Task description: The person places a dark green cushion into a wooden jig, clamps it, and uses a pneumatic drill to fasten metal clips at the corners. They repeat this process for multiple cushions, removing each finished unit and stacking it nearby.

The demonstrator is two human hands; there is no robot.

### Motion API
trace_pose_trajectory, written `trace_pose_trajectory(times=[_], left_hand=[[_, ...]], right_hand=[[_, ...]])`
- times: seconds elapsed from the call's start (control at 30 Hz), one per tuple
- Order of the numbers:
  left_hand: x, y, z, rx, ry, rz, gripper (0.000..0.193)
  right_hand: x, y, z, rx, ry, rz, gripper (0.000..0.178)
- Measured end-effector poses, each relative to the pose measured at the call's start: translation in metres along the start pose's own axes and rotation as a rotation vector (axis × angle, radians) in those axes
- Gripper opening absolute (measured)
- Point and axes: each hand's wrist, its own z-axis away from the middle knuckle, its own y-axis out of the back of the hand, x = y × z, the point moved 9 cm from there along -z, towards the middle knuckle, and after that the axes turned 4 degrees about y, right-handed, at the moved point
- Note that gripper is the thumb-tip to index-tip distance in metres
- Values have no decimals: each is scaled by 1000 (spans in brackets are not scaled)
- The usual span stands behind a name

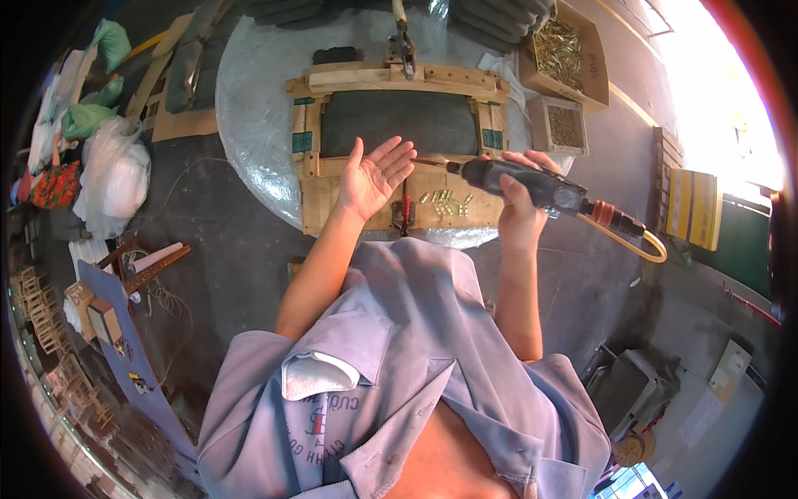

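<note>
My left hand (376, 179) is held palm up with its fingers stretched out, over the near edge of a wooden jig (349, 81); nothing shows on the palm. In my right hand (520, 200) is a dark power drill (544, 189), lying almost level. Its thin bit (436, 161) points left, the tip close to my left fingertips. A dark flat panel (399, 121) lies inside the jig's frame. Several small brass-coloured cylinders (450, 200) are scattered on the near wooden board (328, 200). Beside them stands a toggle clamp (405, 214) with a red handle; another clamp (405, 51) sits at the far rail.
Two boxes of small metal pieces, a larger carton (559, 51) and a smaller bin (559, 125), stand at the far right. A yellow hose (623, 237) trails from the drill. Dark stacked pieces (499, 21) lie beyond the jig on the plastic-covered round table (258, 150).
</note>
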Motion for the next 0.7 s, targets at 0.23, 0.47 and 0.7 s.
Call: trace_pose_trajectory(times=[0.23, 0.47, 0.7], left_hand=[[13, -14, 8, -3, 66, -71, 79], [30, 2, 27, 114, 120, -101, 65], [40, 40, 42, 103, 255, -132, 35]], right_hand=[[19, -31, 34, -53, -34, 118, 63], [23, -58, 49, 18, 13, 127, 63], [18, -86, 58, 80, 35, -18, 63]])
